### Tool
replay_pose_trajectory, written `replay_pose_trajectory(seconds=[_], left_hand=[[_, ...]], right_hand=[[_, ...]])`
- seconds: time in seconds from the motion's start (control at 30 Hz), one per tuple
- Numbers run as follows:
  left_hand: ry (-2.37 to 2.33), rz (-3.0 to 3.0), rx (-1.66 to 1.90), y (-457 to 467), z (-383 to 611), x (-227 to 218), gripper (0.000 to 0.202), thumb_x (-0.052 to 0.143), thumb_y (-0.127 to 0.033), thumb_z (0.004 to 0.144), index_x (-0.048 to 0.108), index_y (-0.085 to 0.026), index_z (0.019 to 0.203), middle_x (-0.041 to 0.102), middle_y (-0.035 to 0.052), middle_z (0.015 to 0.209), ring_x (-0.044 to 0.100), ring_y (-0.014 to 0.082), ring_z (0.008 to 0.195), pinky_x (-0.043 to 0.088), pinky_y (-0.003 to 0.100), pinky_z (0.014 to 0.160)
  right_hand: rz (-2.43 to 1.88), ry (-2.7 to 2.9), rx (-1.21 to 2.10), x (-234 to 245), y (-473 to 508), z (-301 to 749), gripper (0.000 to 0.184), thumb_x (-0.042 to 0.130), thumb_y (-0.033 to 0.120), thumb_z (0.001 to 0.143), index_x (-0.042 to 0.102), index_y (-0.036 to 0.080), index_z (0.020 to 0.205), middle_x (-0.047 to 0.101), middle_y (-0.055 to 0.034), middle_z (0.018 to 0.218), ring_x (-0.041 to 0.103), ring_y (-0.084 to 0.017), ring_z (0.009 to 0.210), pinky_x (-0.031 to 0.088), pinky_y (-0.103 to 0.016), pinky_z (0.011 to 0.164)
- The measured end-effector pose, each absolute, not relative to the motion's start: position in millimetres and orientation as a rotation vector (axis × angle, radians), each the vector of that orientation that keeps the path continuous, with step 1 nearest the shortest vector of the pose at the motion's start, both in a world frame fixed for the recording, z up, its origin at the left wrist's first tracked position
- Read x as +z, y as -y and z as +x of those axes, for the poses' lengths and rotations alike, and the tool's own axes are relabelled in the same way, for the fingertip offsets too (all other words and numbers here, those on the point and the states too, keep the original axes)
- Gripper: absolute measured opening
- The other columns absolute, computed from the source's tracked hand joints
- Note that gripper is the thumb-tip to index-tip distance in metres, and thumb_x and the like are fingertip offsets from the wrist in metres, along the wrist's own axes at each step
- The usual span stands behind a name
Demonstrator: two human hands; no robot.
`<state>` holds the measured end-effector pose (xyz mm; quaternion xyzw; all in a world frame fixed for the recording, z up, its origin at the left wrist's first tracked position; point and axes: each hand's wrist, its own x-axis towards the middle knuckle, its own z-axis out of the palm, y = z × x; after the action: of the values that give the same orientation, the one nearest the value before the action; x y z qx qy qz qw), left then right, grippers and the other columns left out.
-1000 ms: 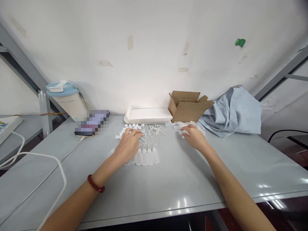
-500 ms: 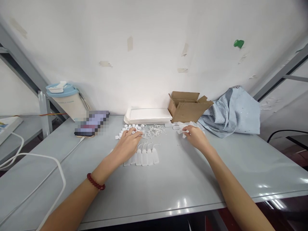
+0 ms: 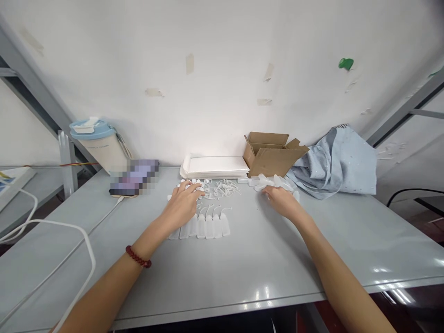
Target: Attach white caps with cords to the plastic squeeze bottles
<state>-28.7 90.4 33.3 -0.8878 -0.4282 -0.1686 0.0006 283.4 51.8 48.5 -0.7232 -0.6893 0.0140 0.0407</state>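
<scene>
On the grey table [image 3: 243, 263] lies a row of small translucent plastic bottles [image 3: 208, 225] with thin curved tubes at their tops. My left hand [image 3: 182, 204], a red bead bracelet on its wrist, rests over the left end of that row, fingers curled among small white caps [image 3: 194, 183]. A tangle of thin white tubes [image 3: 225, 188] lies just right of the caps. My right hand [image 3: 281, 200] is at a heap of loose translucent bottles [image 3: 274, 182], fingers bent onto it. What either hand grips is hidden.
A stack of white trays [image 3: 215, 166] and an open cardboard box [image 3: 269, 152] stand against the wall. A light blue cloth [image 3: 336, 162] lies at the right, a phone [image 3: 134, 178] with its cable and a white-and-blue container [image 3: 99, 145] at the left. White cable [image 3: 81, 240] loops across the left.
My left hand has slid forward from the bottle row toward the white caps. My right hand stayed at the heap of loose bottles, shifting slightly.
</scene>
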Motion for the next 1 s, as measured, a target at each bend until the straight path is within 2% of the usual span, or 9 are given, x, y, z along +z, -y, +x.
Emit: replay_pose_trajectory(seconds=[0.33,0.5,0.6,0.77,1.0], left_hand=[[1.381,-2.822,-0.532,-93.7,-29.0,30.9,0.043,0.036,-0.004,0.077,0.057,-0.019,0.111,0.056,0.0077,0.125,0.043,0.0303,0.112,0.04,0.048,0.085],[1.411,-2.8,-0.569,-91.3,-28.9,36.0,0.042,0.036,-0.004,0.077,0.057,-0.018,0.111,0.055,0.008,0.124,0.042,0.0299,0.114,0.041,0.046,0.086],[1.416,-2.789,-0.624,-90.6,-29.3,39.3,0.041,0.036,-0.005,0.077,0.056,-0.017,0.111,0.054,0.0092,0.124,0.041,0.0298,0.115,0.041,0.047,0.088],[1.405,-2.782,-0.71,-91.5,-30.5,40.2,0.042,0.036,-0.005,0.077,0.055,-0.014,0.114,0.054,0.0099,0.123,0.042,0.0281,0.115,0.04,0.046,0.093],[1.396,-2.742,-0.883,-88.2,-29.2,43.5,0.049,0.037,-0.005,0.077,0.049,-0.013,0.123,0.047,0.0114,0.128,0.039,0.0284,0.116,0.039,0.046,0.095]], right_hand=[[-2.088,2.006,-0.012,50.2,-53.2,280.9,0.035,0.037,0.007,0.084,0.064,0.015,0.103,0.069,-0.0102,0.103,0.063,-0.024,0.087,0.039,-0.03,0.068],[-1.965,1.95,-0.072,53.3,-53.5,278.1,0.026,0.04,0.017,0.087,0.063,0.017,0.1,0.068,-0.0077,0.102,0.061,-0.022,0.088,0.041,-0.029,0.072],[-1.861,1.884,-0.12,53.8,-52.1,276.4,0.02,0.045,0.022,0.086,0.063,0.017,0.092,0.068,-0.0067,0.096,0.06,-0.021,0.083,0.04,-0.029,0.072],[-1.722,1.803,-0.156,50.3,-50.5,272.5,0.011,0.049,0.019,0.079,0.06,0.019,0.081,0.065,-0.0053,0.082,0.058,-0.02,0.074,0.039,-0.028,0.068],[-1.52,1.79,-0.08,48.1,-48.2,259.7,0.009,0.05,0.013,0.075,0.052,0.021,0.072,0.06,-0.0023,0.074,0.056,-0.019,0.072,0.04,-0.028,0.062]])
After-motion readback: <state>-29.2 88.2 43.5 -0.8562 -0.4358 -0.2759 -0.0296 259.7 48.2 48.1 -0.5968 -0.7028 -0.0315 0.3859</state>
